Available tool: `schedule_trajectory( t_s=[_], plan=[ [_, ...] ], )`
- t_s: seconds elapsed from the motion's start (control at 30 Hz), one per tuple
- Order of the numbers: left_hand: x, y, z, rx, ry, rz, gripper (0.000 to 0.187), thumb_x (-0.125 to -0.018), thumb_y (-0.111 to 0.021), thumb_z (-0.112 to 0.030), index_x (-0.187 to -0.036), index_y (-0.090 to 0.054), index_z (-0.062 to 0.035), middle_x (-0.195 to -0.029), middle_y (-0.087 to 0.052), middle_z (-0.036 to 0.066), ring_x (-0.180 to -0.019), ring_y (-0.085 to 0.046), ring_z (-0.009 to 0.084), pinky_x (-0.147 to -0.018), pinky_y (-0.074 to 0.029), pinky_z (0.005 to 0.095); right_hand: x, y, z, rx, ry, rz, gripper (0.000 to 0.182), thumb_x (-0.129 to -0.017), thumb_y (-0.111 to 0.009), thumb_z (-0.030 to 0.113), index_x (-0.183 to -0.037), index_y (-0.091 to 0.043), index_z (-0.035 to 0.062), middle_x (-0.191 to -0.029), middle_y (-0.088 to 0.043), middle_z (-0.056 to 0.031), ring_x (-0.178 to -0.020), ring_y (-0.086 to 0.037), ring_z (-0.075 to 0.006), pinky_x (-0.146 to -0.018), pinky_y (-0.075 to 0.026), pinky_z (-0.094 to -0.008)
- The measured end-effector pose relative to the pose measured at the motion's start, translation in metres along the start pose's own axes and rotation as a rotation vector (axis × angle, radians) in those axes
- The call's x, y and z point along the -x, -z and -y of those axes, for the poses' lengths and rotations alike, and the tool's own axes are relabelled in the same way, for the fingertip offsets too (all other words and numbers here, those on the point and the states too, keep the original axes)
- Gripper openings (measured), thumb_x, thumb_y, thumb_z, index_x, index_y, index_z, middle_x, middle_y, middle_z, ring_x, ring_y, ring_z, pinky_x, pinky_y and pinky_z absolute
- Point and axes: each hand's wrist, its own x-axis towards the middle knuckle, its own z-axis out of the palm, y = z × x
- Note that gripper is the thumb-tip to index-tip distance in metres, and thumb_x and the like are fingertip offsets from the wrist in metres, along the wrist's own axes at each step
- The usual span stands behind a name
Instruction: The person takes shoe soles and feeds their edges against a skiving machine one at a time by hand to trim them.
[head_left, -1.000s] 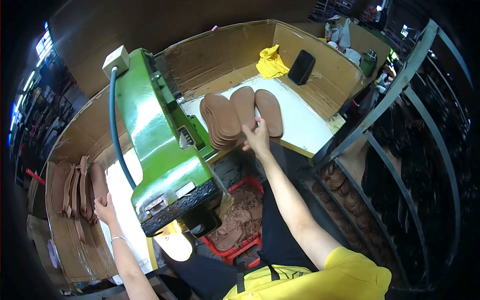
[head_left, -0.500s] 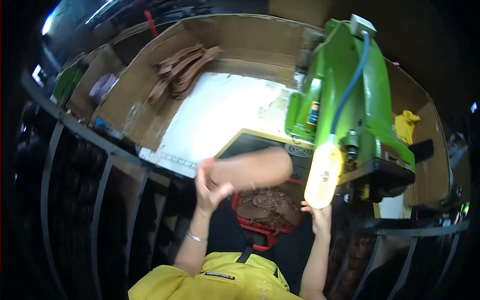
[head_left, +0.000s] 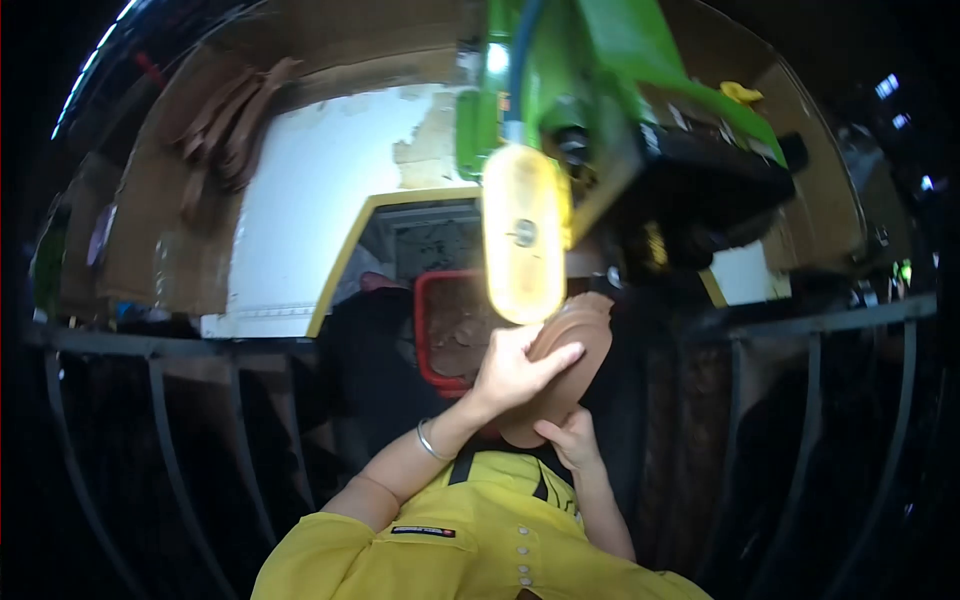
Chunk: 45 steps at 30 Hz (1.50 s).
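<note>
Brown sole-shaped pieces [head_left: 572, 372], seemingly more than one together, are held close to my body, below a glowing yellow lamp [head_left: 524, 235]. My left hand [head_left: 515, 372] grips their upper left side, thumb across the top face. At the lower end, my right hand [head_left: 572, 438] pinches the edge between thumb and fingers. The lamp hangs at the front of a green machine [head_left: 640, 40], just above the held pieces.
A red bin [head_left: 422, 340] with brown scraps stands below the cut-out of the white table [head_left: 300, 200]. Brown strips [head_left: 225, 120] lie at the back left by cardboard walls [head_left: 380, 68]. Metal rails [head_left: 830, 325] run along both sides. A yellow cloth [head_left: 741, 93] is at the back right.
The view has shifted right. My left hand has moved from the table's cut-out to beside my right hand, which has dropped from the lamp and now holds the brown pieces too.
</note>
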Motion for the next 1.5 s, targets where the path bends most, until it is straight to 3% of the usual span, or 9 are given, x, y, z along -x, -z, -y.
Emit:
schedule_trajectory(
  t_s=[0.3, 0.4, 0.5, 0.83, 1.0, 1.1, 1.2, 1.43, 1.5],
  plan=[
    [-0.011, -0.001, -0.025, 0.448, -0.088, -0.174, 0.028, -0.084, -0.067, 0.000, -0.109, -0.061, 0.0088, -0.096, -0.067, 0.009, -0.083, -0.062, 0.0115, -0.078, -0.051, 0.0244, 0.019, 0.009, 0.032, 0.159, 0.151, -0.081, 0.055, -0.075, -0.071, 0.001, -0.124, -0.050, -0.0080, -0.117, -0.061, -0.0119, -0.108, -0.058, -0.0183, -0.095, -0.045, -0.0309],
    [-0.007, 0.006, -0.014, 0.396, -0.102, -0.196, 0.033, -0.084, -0.066, 0.001, -0.114, -0.057, 0.0094, -0.098, -0.067, 0.010, -0.086, -0.062, 0.0124, -0.079, -0.051, 0.0254, 0.023, 0.021, 0.064, 0.016, 0.289, -0.213, 0.041, -0.071, -0.070, 0.000, -0.109, -0.055, -0.0050, -0.110, -0.063, -0.0144, -0.101, -0.062, -0.0191, -0.092, -0.047, -0.0315],
    [-0.010, 0.007, -0.010, 0.373, -0.122, -0.166, 0.035, -0.083, -0.066, 0.001, -0.116, -0.056, 0.0093, -0.104, -0.065, 0.011, -0.091, -0.062, 0.0133, -0.084, -0.050, 0.0262, 0.011, 0.028, 0.105, 0.086, 0.412, -0.332, 0.027, -0.072, -0.071, 0.005, -0.092, -0.054, 0.0023, -0.090, -0.062, -0.0058, -0.083, -0.059, -0.0111, -0.078, -0.046, -0.0244],
    [-0.024, -0.004, -0.006, 0.238, -0.229, -0.138, 0.035, -0.081, -0.070, -0.001, -0.112, -0.059, 0.0098, -0.105, -0.065, 0.012, -0.093, -0.062, 0.0136, -0.085, -0.050, 0.0269, -0.062, 0.038, 0.224, 0.179, 0.524, -0.229, 0.028, -0.076, -0.067, 0.005, -0.101, -0.055, -0.0007, -0.094, -0.063, -0.0084, -0.087, -0.060, -0.0140, -0.082, -0.046, -0.0249],
    [-0.021, -0.009, -0.006, 0.267, -0.265, -0.231, 0.032, -0.081, -0.070, -0.001, -0.109, -0.061, 0.0087, -0.093, -0.068, 0.010, -0.083, -0.063, 0.0132, -0.075, -0.051, 0.0260, -0.050, 0.055, 0.182, 0.193, 0.525, -0.303, 0.037, -0.070, -0.073, 0.012, -0.100, -0.054, 0.0016, -0.097, -0.062, -0.0080, -0.092, -0.059, -0.0162, -0.085, -0.045, -0.0275],
    [-0.020, -0.003, -0.001, 0.505, -0.058, -0.073, 0.040, -0.076, -0.074, 0.003, -0.114, -0.060, 0.0043, -0.105, -0.066, 0.012, -0.090, -0.065, 0.0165, -0.083, -0.052, 0.0296, -0.042, 0.064, 0.144, 0.134, 0.422, -0.261, 0.041, -0.066, -0.076, 0.013, -0.097, -0.051, 0.0038, -0.101, -0.059, -0.0077, -0.095, -0.057, -0.0156, -0.087, -0.043, -0.0267],
    [-0.027, 0.002, -0.005, 0.390, -0.307, -0.139, 0.021, -0.080, -0.070, -0.002, -0.100, -0.068, 0.0019, -0.088, -0.069, 0.006, -0.068, -0.062, 0.0099, -0.059, -0.047, 0.0253, -0.036, 0.048, 0.145, 0.108, 0.428, -0.266, 0.036, -0.066, -0.075, 0.012, -0.091, -0.050, 0.0054, -0.095, -0.058, -0.0071, -0.091, -0.056, -0.0139, -0.085, -0.042, -0.0259],
    [-0.014, 0.016, 0.005, 0.290, -0.164, -0.154, 0.019, -0.081, -0.069, -0.002, -0.099, -0.068, 0.0028, -0.092, -0.070, 0.007, -0.084, -0.064, 0.0131, -0.077, -0.049, 0.0261, -0.066, 0.028, 0.197, 0.157, 0.596, -0.352, 0.038, -0.071, -0.068, 0.006, -0.106, -0.054, -0.0002, -0.099, -0.061, -0.0078, -0.091, -0.061, -0.0190, -0.082, -0.048, -0.0282],
    [-0.019, 0.025, 0.013, 0.150, -0.339, -0.140, 0.029, -0.080, -0.069, -0.004, -0.106, -0.062, 0.0069, -0.095, -0.069, 0.011, -0.078, -0.066, 0.0150, -0.073, -0.053, 0.0267, -0.080, 0.033, 0.210, 0.105, 0.595, -0.139, 0.036, -0.077, -0.062, 0.001, -0.112, -0.054, -0.0021, -0.102, -0.061, -0.0083, -0.091, -0.062, -0.0198, -0.079, -0.050, -0.0299]
  ],
)
